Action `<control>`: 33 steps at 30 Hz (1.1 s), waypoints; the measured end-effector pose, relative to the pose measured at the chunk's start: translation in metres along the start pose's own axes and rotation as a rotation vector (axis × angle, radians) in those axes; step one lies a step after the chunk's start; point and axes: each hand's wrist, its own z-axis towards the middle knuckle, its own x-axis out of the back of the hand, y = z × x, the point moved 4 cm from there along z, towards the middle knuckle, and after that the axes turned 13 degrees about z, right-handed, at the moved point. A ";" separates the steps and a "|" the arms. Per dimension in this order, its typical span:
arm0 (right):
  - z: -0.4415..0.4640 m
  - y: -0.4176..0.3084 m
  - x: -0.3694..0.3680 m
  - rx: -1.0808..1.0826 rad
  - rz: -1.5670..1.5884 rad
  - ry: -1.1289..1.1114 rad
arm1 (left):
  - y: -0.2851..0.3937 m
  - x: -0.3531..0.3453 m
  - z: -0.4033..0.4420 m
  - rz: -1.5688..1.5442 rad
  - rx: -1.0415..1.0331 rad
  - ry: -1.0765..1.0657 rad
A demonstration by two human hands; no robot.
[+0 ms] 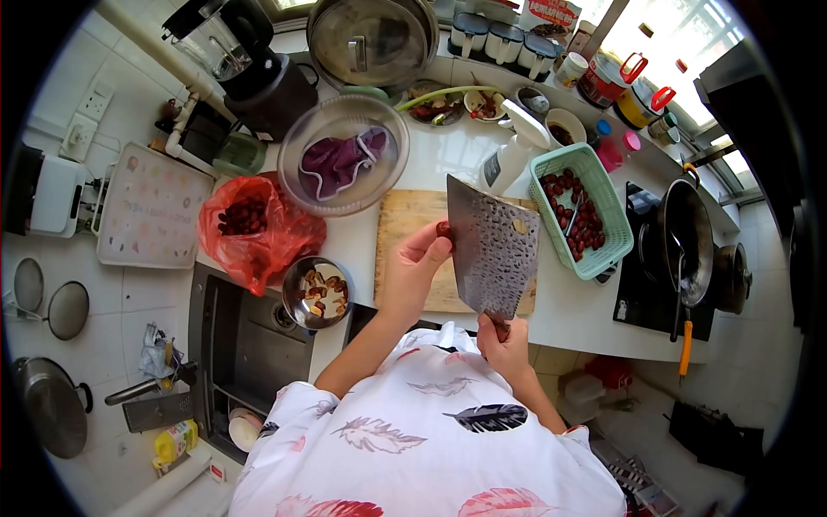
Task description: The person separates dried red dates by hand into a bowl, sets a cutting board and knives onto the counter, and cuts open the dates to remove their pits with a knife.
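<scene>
A broad cleaver with a dimpled blade is held up over the wooden cutting board. My right hand is wrapped round its handle. Just left of the blade, my left hand pinches a small red date between thumb and fingers. To the left, a metal bowl holds cut pieces, and a red plastic bag holds dark red dates. On the right, a green basket contains more dates and a metal utensil.
A clear bowl with a purple cloth stands behind the bag. The sink lies at left front. A white spray bottle stands behind the board. The wok sits on the stove at right, its orange-tipped handle jutting forward.
</scene>
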 end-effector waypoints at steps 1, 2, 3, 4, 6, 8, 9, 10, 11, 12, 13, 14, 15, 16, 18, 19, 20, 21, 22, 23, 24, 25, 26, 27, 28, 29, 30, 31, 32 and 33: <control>0.001 0.001 0.000 0.001 -0.011 -0.005 | 0.000 0.002 -0.002 0.138 -0.058 0.072; 0.000 0.001 0.000 0.002 -0.024 -0.008 | 0.000 0.003 -0.005 0.273 -0.115 0.143; 0.000 -0.002 0.000 0.002 -0.027 -0.004 | 0.005 0.001 -0.006 0.366 -0.153 0.141; -0.001 -0.007 -0.002 0.040 -0.062 0.004 | 0.007 0.003 -0.007 0.362 -0.150 0.141; -0.003 -0.012 -0.005 0.073 -0.091 0.011 | 0.013 0.006 -0.008 0.524 -0.225 0.104; -0.004 -0.009 -0.006 0.007 -0.074 -0.006 | 0.021 0.007 -0.009 0.633 -0.249 0.101; -0.005 -0.010 -0.006 0.007 -0.074 -0.006 | 0.025 0.006 -0.010 0.738 -0.274 0.097; -0.006 -0.010 -0.007 0.009 -0.073 -0.016 | 0.029 0.006 -0.011 0.737 -0.274 0.097; -0.006 -0.011 -0.007 0.012 -0.073 -0.025 | 0.035 0.004 -0.012 0.809 -0.311 0.086; -0.007 -0.010 -0.007 0.011 -0.074 -0.025 | 0.037 0.002 -0.012 0.879 -0.346 0.074; -0.009 -0.007 -0.005 -0.005 -0.065 -0.020 | 0.038 0.004 -0.011 0.878 -0.345 0.075; -0.009 -0.005 -0.004 -0.021 -0.055 -0.015 | 0.040 0.004 -0.010 0.930 -0.406 0.064; -0.010 -0.007 -0.004 -0.022 -0.055 -0.015 | 0.043 0.004 -0.010 0.981 -0.467 0.052; -0.010 -0.008 -0.004 -0.034 -0.066 -0.019 | 0.044 0.005 -0.010 0.981 -0.467 0.052; -0.009 -0.010 -0.004 -0.040 -0.078 -0.023 | 0.047 0.004 -0.009 1.011 -0.493 -0.006; -0.010 -0.010 -0.004 -0.047 -0.079 -0.030 | 0.048 0.005 -0.009 1.011 -0.494 -0.006; -0.010 -0.009 -0.005 -0.053 -0.079 -0.036 | 0.050 0.004 -0.010 1.027 -0.519 -0.004; -0.010 -0.010 -0.005 -0.053 -0.079 -0.036 | 0.051 0.004 -0.011 1.042 -0.544 -0.003; -0.011 -0.011 -0.006 -0.058 -0.075 -0.035 | 0.052 0.004 -0.011 1.042 -0.544 -0.003; -0.012 -0.012 -0.006 -0.062 -0.071 -0.033 | 0.055 0.003 -0.011 1.080 -0.577 -0.006; -0.012 -0.015 -0.007 -0.063 -0.072 -0.034 | 0.056 0.002 -0.012 1.118 -0.610 -0.009; -0.013 -0.017 -0.008 -0.082 -0.065 -0.032 | 0.056 0.003 -0.012 1.117 -0.609 -0.008; -0.013 -0.018 -0.008 -0.102 -0.059 -0.030 | 0.056 0.003 -0.013 1.127 -0.616 -0.008; -0.014 -0.019 -0.008 -0.102 -0.059 -0.031 | 0.056 0.003 -0.013 1.137 -0.623 -0.009; -0.014 -0.019 -0.008 -0.112 -0.050 -0.029 | 0.058 0.003 -0.012 1.137 -0.624 -0.009; -0.015 -0.019 -0.008 -0.122 -0.042 -0.027 | 0.061 0.001 -0.013 1.149 -0.646 -0.028; -0.015 -0.021 -0.007 -0.122 -0.042 -0.027 | 0.064 -0.001 -0.013 1.161 -0.668 -0.048; -0.016 -0.023 -0.007 -0.166 -0.027 -0.022 | 0.064 0.002 -0.011 1.161 -0.668 -0.048; -0.016 -0.022 -0.007 -0.210 -0.012 -0.018 | 0.064 0.004 -0.010 1.184 -0.714 -0.079; -0.017 -0.022 -0.006 -0.211 -0.013 -0.018 | 0.065 0.004 -0.010 1.206 -0.760 -0.111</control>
